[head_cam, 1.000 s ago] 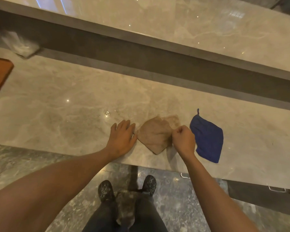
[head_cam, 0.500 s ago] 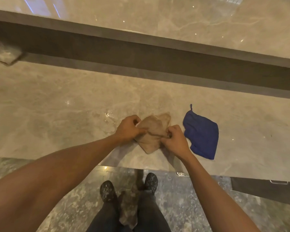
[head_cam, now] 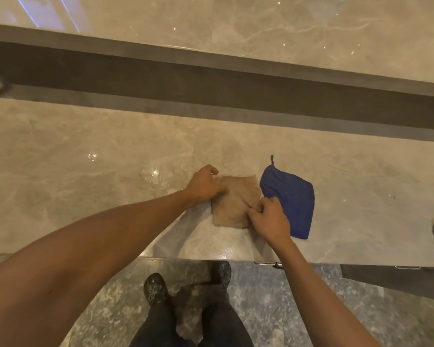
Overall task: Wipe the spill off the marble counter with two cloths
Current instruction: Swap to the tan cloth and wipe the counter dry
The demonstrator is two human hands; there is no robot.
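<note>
A polished beige marble counter (head_cam: pixel 85 196) fills the middle of the frame. At its centre lies a folded square tan cloth (head_cam: pixel 236 204); a folded dark-blue cloth with a small loop (head_cam: pixel 291 199) sits just right of it, edges touching. The left hand (head_cam: pixel 203 185) presses the tan cloth's upper-left corner, fingers curled. The right hand (head_cam: pixel 269 221) pinches its lower-right edge. Small wet droplets (head_cam: pixel 153 175) glisten left of the hands.

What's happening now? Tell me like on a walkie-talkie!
Left hand and right hand both gripping tan cloth. Blue cloth lies untouched beside it. Wet spill still on counter, nothing blocking.
</note>
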